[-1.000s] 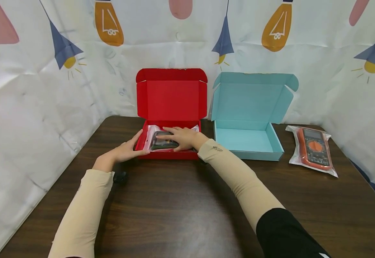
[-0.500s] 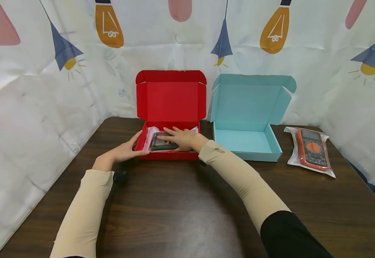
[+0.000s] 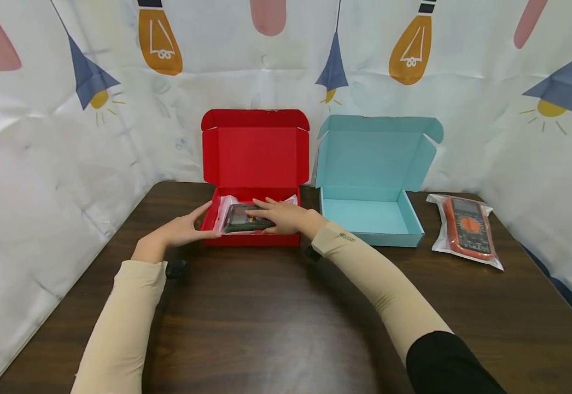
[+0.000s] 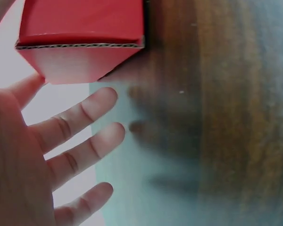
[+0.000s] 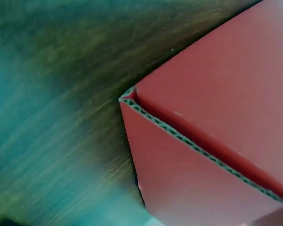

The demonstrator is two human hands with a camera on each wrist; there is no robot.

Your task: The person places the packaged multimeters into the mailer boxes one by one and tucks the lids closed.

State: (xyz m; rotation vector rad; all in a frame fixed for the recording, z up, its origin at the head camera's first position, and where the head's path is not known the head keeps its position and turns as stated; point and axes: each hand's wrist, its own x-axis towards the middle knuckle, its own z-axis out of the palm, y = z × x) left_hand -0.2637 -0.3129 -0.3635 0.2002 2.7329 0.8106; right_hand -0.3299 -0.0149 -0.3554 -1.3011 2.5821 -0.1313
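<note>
The left hand (image 3: 176, 230), its fingers wide, touches the red box (image 3: 261, 241); inside lies the bagged dark device (image 3: 238, 220), probably best settled with gentle, even pressure from the right hand (image 3: 288, 216), whose fingers spread over it.

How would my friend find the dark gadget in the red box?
On the brown table, look for the open red box, left of the open light-blue box. Inside it, in a see-through bag, lies the dark gadget, partly under the right hand. Unlike the bagged orange gadget, it's dark and boxed.
</note>
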